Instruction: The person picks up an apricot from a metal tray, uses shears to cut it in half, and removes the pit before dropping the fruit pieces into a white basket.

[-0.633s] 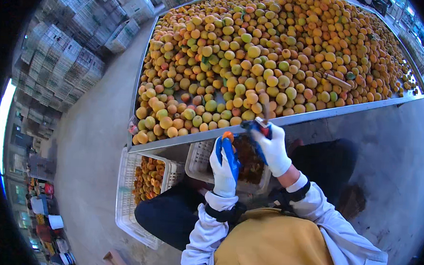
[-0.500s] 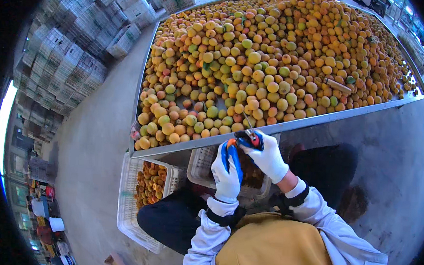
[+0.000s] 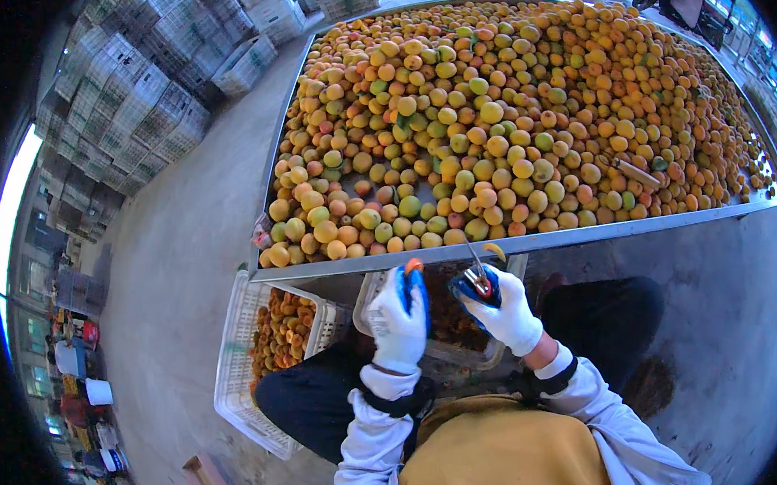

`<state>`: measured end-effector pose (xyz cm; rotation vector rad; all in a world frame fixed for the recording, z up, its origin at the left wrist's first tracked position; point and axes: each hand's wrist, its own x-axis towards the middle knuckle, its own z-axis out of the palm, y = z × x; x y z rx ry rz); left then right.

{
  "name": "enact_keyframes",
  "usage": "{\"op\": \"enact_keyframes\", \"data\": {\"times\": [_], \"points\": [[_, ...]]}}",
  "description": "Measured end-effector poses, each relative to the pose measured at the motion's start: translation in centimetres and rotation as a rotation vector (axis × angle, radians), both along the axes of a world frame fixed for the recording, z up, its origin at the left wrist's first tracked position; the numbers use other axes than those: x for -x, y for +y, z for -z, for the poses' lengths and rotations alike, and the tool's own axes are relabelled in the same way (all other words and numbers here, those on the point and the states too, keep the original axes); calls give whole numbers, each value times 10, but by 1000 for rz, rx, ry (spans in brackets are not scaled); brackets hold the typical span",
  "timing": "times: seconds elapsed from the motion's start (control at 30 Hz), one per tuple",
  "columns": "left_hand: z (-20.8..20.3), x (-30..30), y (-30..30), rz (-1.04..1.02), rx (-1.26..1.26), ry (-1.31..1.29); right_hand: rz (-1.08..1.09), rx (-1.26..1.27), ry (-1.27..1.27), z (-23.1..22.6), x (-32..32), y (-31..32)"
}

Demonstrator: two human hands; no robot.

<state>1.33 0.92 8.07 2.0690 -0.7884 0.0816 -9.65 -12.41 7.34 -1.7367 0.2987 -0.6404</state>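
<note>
Both my hands wear white gloves with blue palms and fingertips, just before the near rim of the metal fruit table. My left hand (image 3: 402, 319) pinches an orange piece of apricot (image 3: 414, 265) at its fingertips. To its right, my right hand (image 3: 502, 313) is closed round a small metal hand tool (image 3: 477, 279) with a thin pointed end and a red part; its exact kind is unclear. A curved orange-yellow apricot piece (image 3: 495, 251) shows beyond the tool by the rim; whether it touches the rim I cannot tell. Heaped apricots (image 3: 492, 142) cover the tabletop.
Below my left hand's side stands a white basket (image 3: 235, 358) of cut apricots (image 3: 283, 329). Another crate (image 3: 479, 356) with dark contents sits under the table's metal rim (image 3: 351, 265). A wooden-looking stick (image 3: 637, 174) lies on the fruit. Stacked crates (image 3: 140, 94) stand at the far left.
My hands have drawn apart, the left moving left with the apricot piece and the right moving right with the tool. A curved apricot piece now shows by the rim. The view has shifted slightly.
</note>
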Motion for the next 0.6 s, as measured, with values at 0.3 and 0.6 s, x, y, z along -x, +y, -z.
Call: {"op": "enact_keyframes", "data": {"times": [0.3,0.6], "points": [[-65,-97,145,-416,-1035,-325,9,316,326,26,20,-12],[-29,-195,1,49,-949,-638,-44,234,209,24,19,-13]]}}
